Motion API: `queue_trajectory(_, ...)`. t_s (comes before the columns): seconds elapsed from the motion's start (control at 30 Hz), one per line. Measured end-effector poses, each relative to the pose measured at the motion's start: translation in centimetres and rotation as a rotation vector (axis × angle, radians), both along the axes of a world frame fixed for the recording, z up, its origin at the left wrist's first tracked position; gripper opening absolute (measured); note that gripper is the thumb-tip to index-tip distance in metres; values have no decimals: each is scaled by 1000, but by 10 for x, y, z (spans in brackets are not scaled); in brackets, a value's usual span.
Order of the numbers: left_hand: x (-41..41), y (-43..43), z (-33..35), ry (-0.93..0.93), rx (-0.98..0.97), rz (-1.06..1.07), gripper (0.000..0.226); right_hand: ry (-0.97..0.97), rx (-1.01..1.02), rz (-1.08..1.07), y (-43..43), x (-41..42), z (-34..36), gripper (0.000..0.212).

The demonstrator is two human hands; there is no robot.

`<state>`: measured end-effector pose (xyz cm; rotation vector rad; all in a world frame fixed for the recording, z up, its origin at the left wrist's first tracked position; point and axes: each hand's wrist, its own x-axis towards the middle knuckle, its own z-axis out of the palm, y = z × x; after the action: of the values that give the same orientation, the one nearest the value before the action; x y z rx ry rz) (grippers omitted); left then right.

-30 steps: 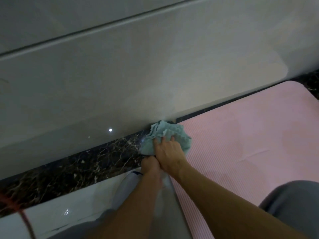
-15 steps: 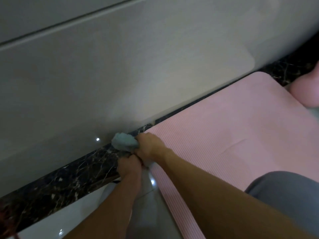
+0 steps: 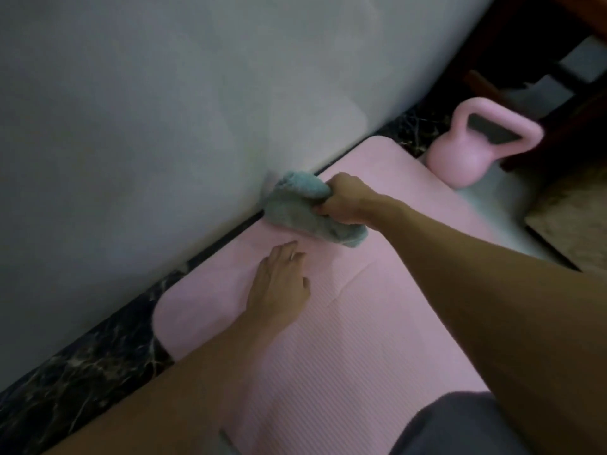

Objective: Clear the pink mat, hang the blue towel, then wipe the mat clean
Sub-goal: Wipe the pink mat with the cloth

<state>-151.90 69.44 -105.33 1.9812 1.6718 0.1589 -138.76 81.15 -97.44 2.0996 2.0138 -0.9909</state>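
The person is kneeling at the pink mat and wiping it. On the left side, the left hand is lying flat on the mat with the fingers loosely spread, holding nothing, only pressing the mat down. A little to the right and further away, the right hand is closed around a bunched grey-green cloth, which is touching the mat near its far edge, just beside the wall. To do this step well, I think the cloth should be opened flatter, so more of it is meeting the surface, and the strokes should be going along the ribs of the mat while the left hand is keeping the mat from sliding. The mat is lying on the floor, and nothing is resting on it except the hands and the cloth. A dark marble strip is running between the mat and the wall. At the far right a pink kettlebell is standing on the floor just beyond the mat's corner, near dark wooden furniture. The room is rather dim.
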Motion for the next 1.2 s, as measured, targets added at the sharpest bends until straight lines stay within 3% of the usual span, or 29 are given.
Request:
queue_trajectory(0.17, 25, 2, -23, 5, -28, -53, 51, -49, 115, -280, -14, 81, -10, 23)
queue_trajectory(0.3, 21, -15, -45, 82, 34, -152, 55, -107, 369, -471, -1, 120, 2, 27)
queue_trajectory(0.47, 9, 1, -59, 68, 295, -248, 33, -294, 817, -435, 42, 143, 2, 44)
queue_trajectory(0.53, -5, 13, -66, 52, 385, -338, 39, -313, 868, -365, 52, 140, -12, 43)
queue_trajectory(0.63, -25, 23, -81, 37, 427, -461, 45, -310, 652, -260, 49, 145, -62, 40)
queue_trajectory(0.73, -31, 25, -82, -6, 422, -471, 48, -323, 270, -340, 32, 147, -118, 63)
queue_trajectory(0.93, -30, 24, -81, -40, 423, -462, 51, -294, 308, -407, 44, 144, -110, 68)
queue_trajectory(1.2, -29, 24, -81, -52, 484, -445, 46, -426, 256, -417, 54, 125, -117, 62)
